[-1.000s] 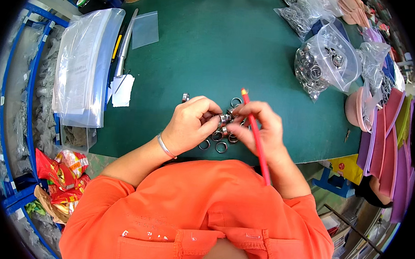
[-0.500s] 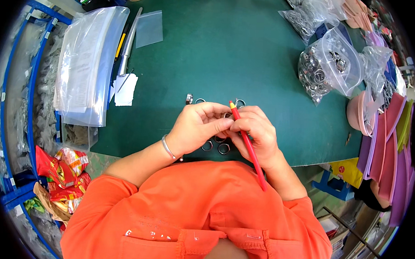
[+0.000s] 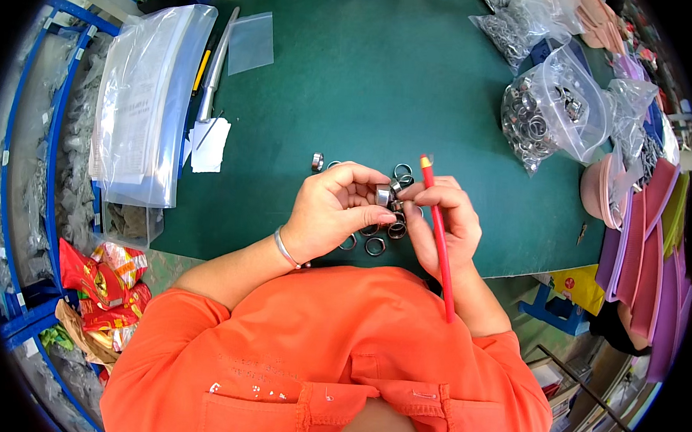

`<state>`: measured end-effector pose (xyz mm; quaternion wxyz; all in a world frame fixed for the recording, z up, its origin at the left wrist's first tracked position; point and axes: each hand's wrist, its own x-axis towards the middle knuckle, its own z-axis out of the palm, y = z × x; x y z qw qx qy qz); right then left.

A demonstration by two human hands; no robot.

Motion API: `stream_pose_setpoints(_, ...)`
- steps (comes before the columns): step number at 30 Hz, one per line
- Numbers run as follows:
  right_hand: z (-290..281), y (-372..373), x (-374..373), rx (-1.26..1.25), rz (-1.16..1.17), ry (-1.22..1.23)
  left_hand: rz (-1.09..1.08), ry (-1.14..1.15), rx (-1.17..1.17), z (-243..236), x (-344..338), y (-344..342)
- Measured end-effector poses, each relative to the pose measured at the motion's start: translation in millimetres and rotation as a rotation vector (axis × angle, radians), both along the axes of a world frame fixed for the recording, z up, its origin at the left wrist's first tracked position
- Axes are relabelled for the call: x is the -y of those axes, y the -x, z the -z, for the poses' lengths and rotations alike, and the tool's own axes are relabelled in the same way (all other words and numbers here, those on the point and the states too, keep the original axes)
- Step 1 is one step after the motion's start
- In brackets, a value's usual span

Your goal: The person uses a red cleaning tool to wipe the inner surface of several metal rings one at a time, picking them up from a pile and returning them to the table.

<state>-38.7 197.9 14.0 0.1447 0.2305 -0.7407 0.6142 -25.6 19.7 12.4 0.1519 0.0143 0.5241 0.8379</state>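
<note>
A shiny metal ring is pinched between the thumb and fingers of my left hand, over the near part of the green table. My right hand grips a red pencil, its yellow-banded end pointing away and its long end toward my chest. The right fingertips are close to the rings beside the left hand; whether they touch one I cannot tell. Several more metal rings lie around and under my hands, among them a ring near the table's front edge and a wide ring beyond my left hand.
To the left lie plastic-sleeved papers, a tapered metal rod, a small clear bag and a white paper scrap. A bag of rings, a pink cup and purple and pink strips crowd the right side.
My hands have moved apart, and the right one has shifted right with the pencil, now more upright. The ring in my left hand and rings between the hands now show.
</note>
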Motion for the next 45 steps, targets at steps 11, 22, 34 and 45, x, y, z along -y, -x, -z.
stream_pose_setpoints(11, 0.3, -10.4, 10.4, 0.155, -0.025, 0.078, -0.039, 0.440, -0.320, 3.4, -0.4, -1.8)
stream_pose_setpoints(22, 6.0, -8.3, 6.3, 0.000, 0.054, -0.034, 0.051, -0.044, 0.063, -5.6, -2.9, -2.0)
stream_pose_setpoints(34, -1.0, -15.3, -5.5, -0.195, -0.020, 0.054, -0.065, 0.222, -0.158, -2.6, -5.5, -2.5)
stream_pose_setpoints(45, -2.7, -13.5, -1.0, -0.167, -0.010, -0.035, -0.097, 0.359, -0.256, 3.1, -5.3, -2.9)
